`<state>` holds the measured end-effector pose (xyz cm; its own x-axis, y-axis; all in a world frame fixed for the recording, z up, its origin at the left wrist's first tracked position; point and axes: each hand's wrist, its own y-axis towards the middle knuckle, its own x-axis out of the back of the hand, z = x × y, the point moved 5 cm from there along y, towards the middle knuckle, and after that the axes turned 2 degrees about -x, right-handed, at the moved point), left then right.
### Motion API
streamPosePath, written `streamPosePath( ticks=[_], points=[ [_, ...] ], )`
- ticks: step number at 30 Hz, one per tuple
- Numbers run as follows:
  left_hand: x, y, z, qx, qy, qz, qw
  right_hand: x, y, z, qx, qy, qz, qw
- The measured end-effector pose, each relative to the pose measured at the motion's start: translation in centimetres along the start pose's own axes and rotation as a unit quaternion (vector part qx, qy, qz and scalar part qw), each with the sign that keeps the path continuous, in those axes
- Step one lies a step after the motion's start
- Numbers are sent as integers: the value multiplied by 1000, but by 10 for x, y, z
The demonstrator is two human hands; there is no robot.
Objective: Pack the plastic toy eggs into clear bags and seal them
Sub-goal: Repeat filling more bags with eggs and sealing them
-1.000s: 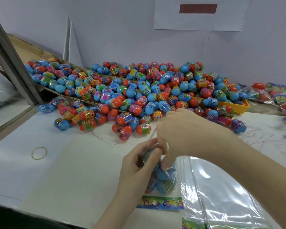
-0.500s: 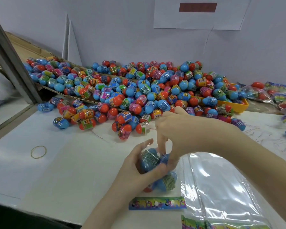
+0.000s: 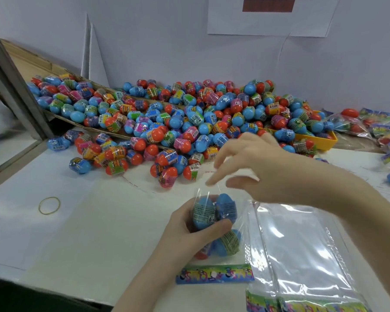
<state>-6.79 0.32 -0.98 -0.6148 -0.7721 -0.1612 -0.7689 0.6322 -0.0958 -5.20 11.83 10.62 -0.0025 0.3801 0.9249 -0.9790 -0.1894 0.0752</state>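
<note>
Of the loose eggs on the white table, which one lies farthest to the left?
The blue egg beside the grey metal post; every other loose egg lies to its right.

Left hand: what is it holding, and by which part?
The left hand grips the clear bag around its egg-filled middle.

Rubber band point(image 3: 49, 205) left — eggs point(image 3: 178, 122) behind (piled).

— Where is the left hand point(image 3: 189, 230)?
— Low over the table point(image 3: 54, 233), fingers and thumb curled round a filled clear bag point(image 3: 214, 215); the forearm runs back toward the near edge.
— And the right hand point(image 3: 252, 167)?
— Just above that bag, fingers loosely spread and pointing left, holding nothing; its forearm crosses in from the right.
</note>
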Motion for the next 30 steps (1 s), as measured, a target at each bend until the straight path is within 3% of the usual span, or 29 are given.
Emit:
streamPosePath(
  ticks=[4, 6, 9, 13, 18, 26, 28, 30],
  points=[
    [-1, -1, -3, -13, 3, 13, 1000, -9, -25, -13, -94, 213, -137, 963],
    [-1, -1, -5, -22, 18, 18, 999, -36, -37, -23, -168, 334, -125, 919],
    [-1, -2, -6, -21, 24, 18, 999, -65, -45, -28, -204, 480, -84, 849],
    [0, -4, -5, -17, 8, 10, 1000, -77, -46, -34, -222, 539, -94, 807],
    [-2, -8, -10, 4, -12, 21, 1000, -75, -46, -37, -212, 553, -109, 799],
    [-2, 3, -36, -110, 25, -118, 987, -63, -44, -31, -226, 505, -86, 829],
    [-1, 4, -36, -113, 17, -131, 985, -52, -44, -31, -222, 465, -147, 844],
    [-1, 4, -36, -111, 13, -132, 985, -30, -46, -25, -182, 361, -274, 873]
  ],
)
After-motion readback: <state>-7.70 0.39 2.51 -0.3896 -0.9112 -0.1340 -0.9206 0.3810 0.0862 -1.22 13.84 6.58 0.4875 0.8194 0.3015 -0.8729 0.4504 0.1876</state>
